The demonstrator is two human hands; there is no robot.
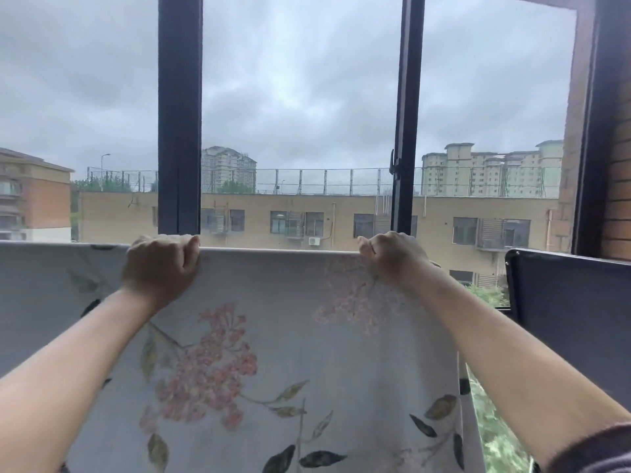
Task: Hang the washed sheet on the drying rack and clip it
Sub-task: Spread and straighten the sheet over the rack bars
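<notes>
Head view: floral sheet [293,353] hangs folded over a bar hidden beneath it
Left hand [160,268]: fingers curled over the top fold, gripping cloth
Right hand [392,261]: likewise gripping the fold
Handling: soft, probably damp-heavy; hold along the top fold

No readable text, label, brand, number or sign for you anywhere in frame. Sheet [307,353], lower half of frame: flower and leaf print only, no lettering. Building [259,206] across middle of frame: too far and blurred for you to read anything on its walls.
</notes>
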